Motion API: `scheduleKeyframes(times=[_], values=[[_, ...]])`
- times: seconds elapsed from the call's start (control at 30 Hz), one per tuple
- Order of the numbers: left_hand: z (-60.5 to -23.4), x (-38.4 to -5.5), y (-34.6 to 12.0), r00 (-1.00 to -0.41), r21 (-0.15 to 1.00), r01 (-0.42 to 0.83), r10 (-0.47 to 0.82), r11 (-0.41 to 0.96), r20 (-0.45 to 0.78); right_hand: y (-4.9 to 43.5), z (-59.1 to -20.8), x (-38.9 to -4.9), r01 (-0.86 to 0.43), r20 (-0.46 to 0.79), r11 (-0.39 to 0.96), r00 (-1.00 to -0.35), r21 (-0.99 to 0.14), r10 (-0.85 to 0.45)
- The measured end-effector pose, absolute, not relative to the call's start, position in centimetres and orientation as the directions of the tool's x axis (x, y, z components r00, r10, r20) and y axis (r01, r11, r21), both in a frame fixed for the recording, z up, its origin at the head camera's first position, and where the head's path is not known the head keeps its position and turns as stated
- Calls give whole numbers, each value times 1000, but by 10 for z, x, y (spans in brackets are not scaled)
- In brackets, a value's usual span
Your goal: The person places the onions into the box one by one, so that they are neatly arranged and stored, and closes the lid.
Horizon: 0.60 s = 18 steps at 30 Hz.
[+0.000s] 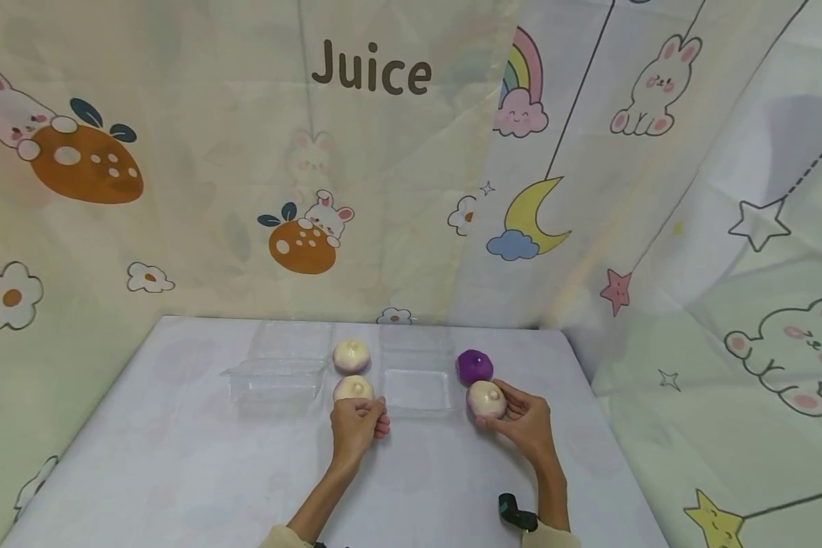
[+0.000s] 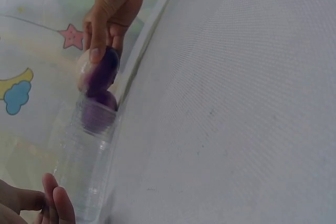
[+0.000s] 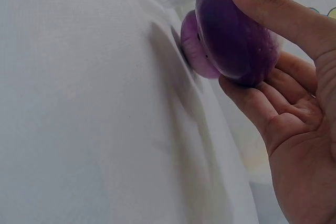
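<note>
My right hand (image 1: 529, 422) grips a white-and-purple turnip-like vegetable (image 1: 485, 400) between thumb and fingers. Its dark purple underside (image 3: 236, 35) faces the right wrist camera. Just behind it sits a purple round vegetable (image 1: 475, 367), beside the right clear plastic box (image 1: 418, 390). My left hand (image 1: 358, 432) has its fingers loosely curled, with nothing seen between them in the left wrist view. It overlaps the lower part of a second white turnip-like vegetable (image 1: 353, 387) in the head view. Behind that one stands a third (image 1: 352, 355), between the two boxes.
Another clear plastic box (image 1: 277, 388) with a raised lid stands on the left of the white table (image 1: 199, 472). A printed cloth wall (image 1: 397, 190) rises along the table's back edge. A dark green object (image 1: 514, 511) lies by my right wrist.
</note>
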<state>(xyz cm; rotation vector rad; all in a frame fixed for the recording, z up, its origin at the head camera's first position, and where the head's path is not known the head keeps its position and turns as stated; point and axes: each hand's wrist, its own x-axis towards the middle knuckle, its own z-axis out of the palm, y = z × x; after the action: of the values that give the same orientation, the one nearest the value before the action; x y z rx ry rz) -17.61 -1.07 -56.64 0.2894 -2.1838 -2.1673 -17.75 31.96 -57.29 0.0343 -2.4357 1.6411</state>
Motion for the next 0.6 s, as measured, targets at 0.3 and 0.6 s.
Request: scheduleKeyframes(times=[0.3,0.6], values=[[-568,-175,-10,-981,995,-102,-166,-3,-101,316,-569,-176,-150,193,371,-978,-916,81],[-569,-177,-11,-982,996,-83,-169,12,-80,315,-562,-179,-172,212,373,-975,-912,68]])
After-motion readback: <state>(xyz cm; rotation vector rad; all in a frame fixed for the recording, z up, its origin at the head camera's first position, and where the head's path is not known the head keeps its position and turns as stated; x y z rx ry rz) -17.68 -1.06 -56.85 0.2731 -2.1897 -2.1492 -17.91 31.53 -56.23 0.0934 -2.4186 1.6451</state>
